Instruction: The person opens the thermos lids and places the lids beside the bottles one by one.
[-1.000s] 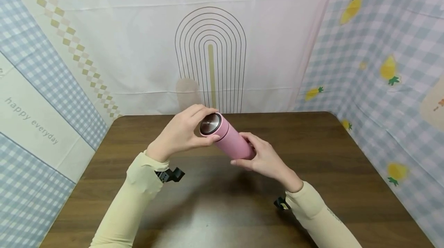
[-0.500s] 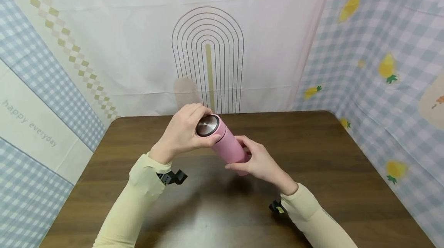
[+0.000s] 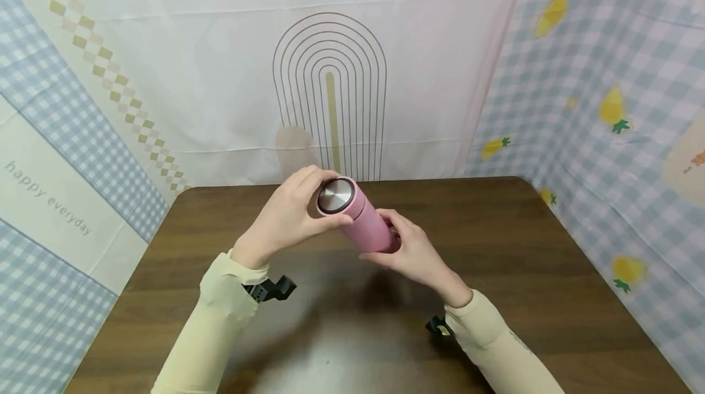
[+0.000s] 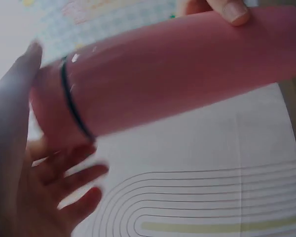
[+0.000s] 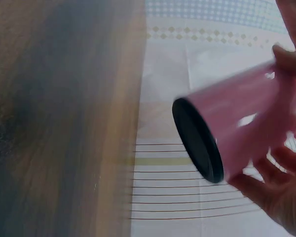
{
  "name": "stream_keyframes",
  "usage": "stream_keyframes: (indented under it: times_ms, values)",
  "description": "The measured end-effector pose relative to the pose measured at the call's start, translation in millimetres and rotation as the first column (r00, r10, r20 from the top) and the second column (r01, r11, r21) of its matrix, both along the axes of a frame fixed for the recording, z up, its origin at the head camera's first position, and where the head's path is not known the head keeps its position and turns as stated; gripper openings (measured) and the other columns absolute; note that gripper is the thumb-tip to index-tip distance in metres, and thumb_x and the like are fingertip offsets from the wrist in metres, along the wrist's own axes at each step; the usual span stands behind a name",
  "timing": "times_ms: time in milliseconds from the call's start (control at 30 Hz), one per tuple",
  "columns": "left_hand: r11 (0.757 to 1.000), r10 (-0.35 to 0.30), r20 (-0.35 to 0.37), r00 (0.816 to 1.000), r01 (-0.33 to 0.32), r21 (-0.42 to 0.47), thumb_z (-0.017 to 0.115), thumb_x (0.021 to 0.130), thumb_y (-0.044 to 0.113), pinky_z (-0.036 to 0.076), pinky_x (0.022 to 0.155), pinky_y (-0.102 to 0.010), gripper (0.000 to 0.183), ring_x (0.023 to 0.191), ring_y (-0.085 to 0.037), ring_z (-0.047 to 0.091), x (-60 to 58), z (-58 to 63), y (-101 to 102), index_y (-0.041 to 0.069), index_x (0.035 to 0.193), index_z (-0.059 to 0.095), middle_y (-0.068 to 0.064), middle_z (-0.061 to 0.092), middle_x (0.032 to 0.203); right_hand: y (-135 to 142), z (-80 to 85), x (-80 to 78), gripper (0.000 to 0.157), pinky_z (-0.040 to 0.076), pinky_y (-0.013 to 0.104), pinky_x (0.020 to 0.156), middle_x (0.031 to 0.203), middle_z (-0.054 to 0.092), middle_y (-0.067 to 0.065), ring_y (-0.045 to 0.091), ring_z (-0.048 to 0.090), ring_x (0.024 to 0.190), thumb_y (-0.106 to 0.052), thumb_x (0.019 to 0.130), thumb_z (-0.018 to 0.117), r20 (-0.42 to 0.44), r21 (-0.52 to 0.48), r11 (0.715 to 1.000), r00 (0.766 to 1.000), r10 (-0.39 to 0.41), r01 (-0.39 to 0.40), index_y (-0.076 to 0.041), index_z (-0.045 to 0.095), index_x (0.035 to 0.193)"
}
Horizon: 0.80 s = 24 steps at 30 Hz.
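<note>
One pink bottle [image 3: 370, 232] is leaning above the table [image 3: 496, 247]; left hand [image 3: 287, 213] is gripping its lid [image 3: 336, 196], right hand [image 3: 417, 254] holding its body near the black base [image 5: 198, 140].

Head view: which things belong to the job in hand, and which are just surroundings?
In the job:
- pink bottle, tilted
- its lid, on
- left hand, gripping the lid end
- right hand, gripping the lower body

Surroundings:
- wooden table
- patterned cloth backdrop
</note>
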<state>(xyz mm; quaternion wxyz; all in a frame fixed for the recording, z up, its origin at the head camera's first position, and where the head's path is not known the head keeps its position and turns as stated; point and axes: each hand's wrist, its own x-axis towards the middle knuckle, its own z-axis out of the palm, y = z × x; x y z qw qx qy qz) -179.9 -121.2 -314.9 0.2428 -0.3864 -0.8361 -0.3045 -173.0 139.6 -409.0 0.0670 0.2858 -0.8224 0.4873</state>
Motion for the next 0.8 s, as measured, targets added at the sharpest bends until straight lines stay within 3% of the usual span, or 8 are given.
stream_keyframes:
  times_ms: [100,167,267,333,367,467,667,800]
  values:
    - [0.988,-0.148,0.187,0.971,0.137,0.071,0.085,0.082,0.041,0.046,0.102,-0.036,0.073,0.12,-0.012,0.056,0.0,2.0,-8,0.018,0.144,0.054,0.005,0.058,0.131,4,2.8,-1.2,0.072,0.059,0.036,0.082,0.121,0.063,-0.002,0.018,0.069,0.099,-0.028,0.072,0.094,0.086,-0.067,0.995,0.993,0.081,-0.075,-0.024,0.055,0.133]
    - [0.965,-0.249,0.314,0.916,0.206,0.164,0.085,0.084,0.032,0.043,0.108,-0.038,0.073,0.127,-0.014,0.054,-1.2,2.2,-12,0.023,0.148,0.051,0.006,0.056,0.14,5,5.6,-0.5,0.071,0.06,0.037,0.081,0.12,0.064,0.0,0.022,0.07,0.098,-0.024,0.072,0.094,0.135,-0.089,0.99,0.983,0.122,-0.111,-0.022,0.056,0.132]
    - [0.915,-0.378,0.445,0.812,0.255,0.312,0.083,0.086,0.021,0.042,0.11,-0.04,0.069,0.13,-0.018,0.054,-1.0,0.1,-16,0.02,0.148,0.052,0.004,0.055,0.145,5,6.2,0.1,0.069,0.059,0.04,0.083,0.119,0.064,0.0,0.021,0.069,0.098,-0.024,0.073,0.093,0.155,-0.064,0.987,0.975,0.157,-0.149,-0.02,0.056,0.131]
    - [0.888,-0.434,0.482,0.761,0.273,0.37,0.082,0.087,0.017,0.042,0.111,-0.04,0.069,0.132,-0.021,0.053,-0.7,-1.5,-18,0.016,0.149,0.051,0.0,0.054,0.146,5,6.1,0.0,0.068,0.059,0.042,0.084,0.118,0.065,-0.001,0.02,0.069,0.098,-0.026,0.073,0.093,0.161,-0.039,0.986,0.972,0.169,-0.165,-0.02,0.057,0.131]
    - [0.88,-0.45,0.489,0.747,0.277,0.386,0.081,0.087,0.016,0.042,0.11,-0.04,0.069,0.132,-0.023,0.054,-0.6,-2.1,-18,0.014,0.149,0.05,-0.002,0.054,0.147,4,5.8,-0.2,0.067,0.058,0.042,0.084,0.118,0.065,-0.001,0.019,0.068,0.098,-0.027,0.074,0.092,0.16,-0.027,0.985,0.972,0.171,-0.169,-0.02,0.057,0.131]
    - [0.87,-0.464,0.488,0.739,0.277,0.407,0.082,0.086,0.014,0.045,0.108,-0.039,0.069,0.129,-0.024,0.057,-1.2,-4.2,-18,0.012,0.148,0.051,-0.004,0.056,0.145,4,5.7,-0.6,0.068,0.058,0.04,0.084,0.118,0.065,-0.002,0.019,0.068,0.098,-0.028,0.075,0.092,0.174,-0.018,0.984,0.968,0.18,-0.179,-0.021,0.056,0.132]
    - [0.863,-0.448,0.45,0.773,0.241,0.444,0.085,0.083,0.016,0.049,0.103,-0.041,0.066,0.122,-0.026,0.062,-2.8,-8.5,-15,0.009,0.143,0.058,-0.007,0.061,0.139,6,6.0,0.2,0.068,0.059,0.037,0.083,0.114,0.065,0.0,0.02,0.071,0.094,-0.026,0.075,0.091,0.209,-0.032,0.98,0.957,0.201,-0.199,-0.023,0.055,0.133]
    - [0.859,-0.434,0.446,0.783,0.21,0.467,0.086,0.081,0.016,0.051,0.1,-0.041,0.066,0.118,-0.027,0.065,-0.6,-9.3,-15,0.009,0.141,0.06,-0.008,0.064,0.136,4,6.8,0.5,0.07,0.059,0.038,0.083,0.117,0.065,-0.001,0.019,0.07,0.095,-0.027,0.074,0.092,0.186,-0.032,0.983,0.965,0.183,-0.18,-0.023,0.055,0.134]
